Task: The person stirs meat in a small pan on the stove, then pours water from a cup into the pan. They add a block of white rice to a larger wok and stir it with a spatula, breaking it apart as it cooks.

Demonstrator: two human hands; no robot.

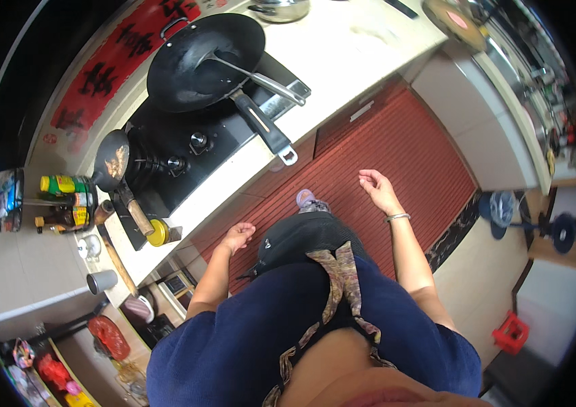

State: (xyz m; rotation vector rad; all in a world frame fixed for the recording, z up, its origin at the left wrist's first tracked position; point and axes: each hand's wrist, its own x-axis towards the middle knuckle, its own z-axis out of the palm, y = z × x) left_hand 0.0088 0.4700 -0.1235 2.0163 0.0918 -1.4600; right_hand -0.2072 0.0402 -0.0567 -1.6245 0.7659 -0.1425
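Note:
My left hand (238,237) hangs beside my waist, fingers loosely curled and holding nothing. Out over the floor, my right hand (378,191) is also empty, its fingers slightly bent; a bracelet (397,217) circles that wrist. Both hands are apart from the counter. A large black wok (181,76) sits on the gas stove (217,152), its handle (262,124) reaching past the counter's front edge. Inside the wok rests a metal spatula (252,76), whose handle extends over the rim. A smaller black pan (105,147) at the left holds browned food (116,164).
A yellow-lidded jar (158,233), a rack of bottles (66,203) and a grey cup (102,282) stand left. A metal pot (282,9) is on the counter (339,46). A red ribbed mat (405,137) covers the floor; a red stool (511,333) stands right.

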